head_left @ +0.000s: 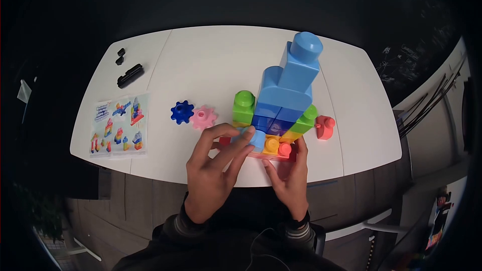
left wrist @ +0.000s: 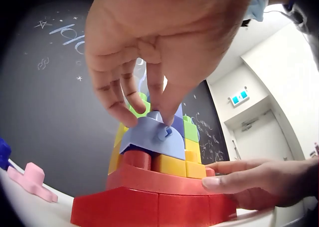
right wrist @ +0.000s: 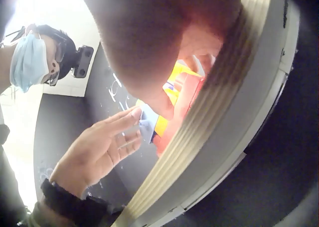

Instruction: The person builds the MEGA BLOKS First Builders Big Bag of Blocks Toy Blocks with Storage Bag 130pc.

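Note:
A tall structure of light blue (head_left: pixel 285 95), dark blue, green and yellow blocks stands on a red base (left wrist: pixel 164 207) near the table's front edge. My left hand (head_left: pixel 211 170) pinches a curved light blue block (left wrist: pixel 157 138) between thumb and fingers, low on the structure's front. In the left wrist view this block lies tilted over a round red stud (left wrist: pixel 137 159) and a yellow block (left wrist: pixel 172 165). My right hand (head_left: pixel 291 183) grips the base's right corner, thumb in front and fingers along the side; its fingertips are partly hidden.
Left of the structure lie a pink gear (head_left: pixel 204 117) and a dark blue gear (head_left: pixel 182 112). Farther left are a picture leaflet (head_left: pixel 119 126) and a black object (head_left: pixel 130 76), with small black pieces behind. A coral block (head_left: pixel 325 128) stands to the right on the white table (head_left: pixel 216 55).

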Demonstrator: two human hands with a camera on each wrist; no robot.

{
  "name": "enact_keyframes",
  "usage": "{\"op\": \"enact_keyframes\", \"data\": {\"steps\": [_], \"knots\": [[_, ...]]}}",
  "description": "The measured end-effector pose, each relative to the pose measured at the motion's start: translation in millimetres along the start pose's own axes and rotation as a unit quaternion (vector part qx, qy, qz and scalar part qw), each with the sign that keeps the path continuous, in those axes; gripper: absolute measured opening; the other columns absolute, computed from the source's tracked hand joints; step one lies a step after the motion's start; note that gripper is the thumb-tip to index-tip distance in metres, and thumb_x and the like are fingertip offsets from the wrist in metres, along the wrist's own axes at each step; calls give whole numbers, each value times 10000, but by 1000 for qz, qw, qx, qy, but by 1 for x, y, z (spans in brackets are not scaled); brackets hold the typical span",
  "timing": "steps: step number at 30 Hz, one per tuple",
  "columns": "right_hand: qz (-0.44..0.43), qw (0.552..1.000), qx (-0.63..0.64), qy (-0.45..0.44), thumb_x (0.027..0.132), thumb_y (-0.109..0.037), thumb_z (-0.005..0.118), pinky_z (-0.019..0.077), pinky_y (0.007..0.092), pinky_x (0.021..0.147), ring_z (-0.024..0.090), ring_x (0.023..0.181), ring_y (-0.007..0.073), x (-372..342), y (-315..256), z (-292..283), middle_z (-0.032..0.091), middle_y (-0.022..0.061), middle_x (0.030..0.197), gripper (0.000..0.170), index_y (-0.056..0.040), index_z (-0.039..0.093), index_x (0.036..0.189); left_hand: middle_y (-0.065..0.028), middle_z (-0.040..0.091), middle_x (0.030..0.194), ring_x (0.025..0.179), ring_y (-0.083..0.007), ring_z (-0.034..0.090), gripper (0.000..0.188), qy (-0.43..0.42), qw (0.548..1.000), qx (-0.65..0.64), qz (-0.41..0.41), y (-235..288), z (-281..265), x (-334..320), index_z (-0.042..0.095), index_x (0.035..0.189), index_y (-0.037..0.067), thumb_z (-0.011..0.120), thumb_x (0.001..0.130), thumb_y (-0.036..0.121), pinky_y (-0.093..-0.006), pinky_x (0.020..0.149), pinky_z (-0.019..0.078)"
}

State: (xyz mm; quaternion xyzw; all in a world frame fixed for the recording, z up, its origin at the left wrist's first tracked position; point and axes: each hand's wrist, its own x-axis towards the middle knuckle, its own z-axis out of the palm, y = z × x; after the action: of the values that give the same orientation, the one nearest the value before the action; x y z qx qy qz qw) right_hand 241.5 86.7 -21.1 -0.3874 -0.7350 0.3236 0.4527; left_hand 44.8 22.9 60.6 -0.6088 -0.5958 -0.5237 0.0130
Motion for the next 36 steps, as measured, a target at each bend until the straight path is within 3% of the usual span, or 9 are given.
{"op": "enact_keyframes", "data": {"steps": [4, 6, 9, 14, 16, 20, 25, 28, 36], "knots": [[9, 999, 32, -32, 1035, -101, 842, 462, 515, 1296, 540, 1585, 440, 4, -2, -32, 517, 284, 1711, 850, 35, 406, 1752, -97, 719, 1239, 1067, -233, 776, 463, -12, 999, -29, -8, -4, -11, 4, 887, 1360, 84, 951, 910, -6, -370, 857, 641], [-68, 991, -113, -13, 1070, -131, 756, 378, 555, 1357, 442, 1665, 470, 23, -8, -59, 480, 257, 1787, 688, -14, 524, 1708, -141, 733, 1271, 1103, -272, 794, 365, 12, 998, -36, -40, -4, -20, 6, 865, 1339, 22, 885, 977, -20, -400, 912, 655], [-28, 980, -182, 73, 1089, -170, 734, 338, 585, 1379, 401, 1693, 487, 39, 4, -78, 485, 215, 1808, 601, -63, 604, 1666, -175, 748, 1330, 1174, -327, 792, 358, 33, 997, 14, -76, -20, -36, 13, 826, 1369, 4, 826, 1014, -47, -416, 951, 655], [-10, 965, -256, 53, 1057, -86, 791, 478, 527, 1288, 557, 1568, 476, 42, 28, -84, 554, 214, 1735, 496, -77, 690, 1543, -186, 744, 1484, 1301, -400, 764, 430, -22, 988, 94, -121, -53, -53, 15, 742, 1480, 16, 793, 1054, -15, -463, 1033, 639], [41, 978, -193, 69, 1016, -6, 817, 577, 473, 1179, 672, 1424, 453, 39, 27, -81, 591, 210, 1660, 296, -46, 720, 1292, -184, 728, 1543, 1359, -418, 742, 467, -39, 983, 114, -135, -65, -59, 10, 713, 1522, 24, 787, 1062, -2, -481, 1086, 623], [-30, 986, -148, 76, 994, 64, 822, 622, 473, 1121, 733, 1341, 406, 32, 46, -77, 620, 198, 1598, 294, -42, 632, 1191, -169, 635, 1693, 1560, -433, 594, 598, -99, 973, 173, -114, -87, -67, -1, 613, 1658, 67, 768, 1082, 26, -507, 1266, 517], [-48, 971, 164, 169, 1013, 117, 806, 604, 491, 1176, 729, 1359, 338, 23, -8, -59, 708, 234, 1472, 410, -40, 567, 1306, -154, 551, 1800, 1667, -428, 487, 673, -169, 950, 233, -117, -96, -70, -4, 542, 1736, 88, 754, 1098, 68, -515, 1346, 445], [-93, 979, 114, 144, 1016, 103, 820, 602, 476, 1187, 745, 1345, 346, 20, -30, -54, 725, 253, 1440, 403, -19, 601, 1332, -172, 530, 1811, 1615, -496, 516, 638, -180, 952, 221, -107, -98, -71, -5, 586, 1688, 48, 762, 1076, 69, -545, 1315, 479], [-161, 981, -13, 112, 911, 22, 947, 641, 448, 1031, 786, 1212, 370, 20, -32, -26, 781, 201, 1343, 433, 4, 766, 1305, -130, 689, 1595, 1380, -412, 702, 513, -156, 958, 219, -98, -88, -72, -1, 710, 1527, 38, 817, 1026, 69, -511, 1153, 594]]}}
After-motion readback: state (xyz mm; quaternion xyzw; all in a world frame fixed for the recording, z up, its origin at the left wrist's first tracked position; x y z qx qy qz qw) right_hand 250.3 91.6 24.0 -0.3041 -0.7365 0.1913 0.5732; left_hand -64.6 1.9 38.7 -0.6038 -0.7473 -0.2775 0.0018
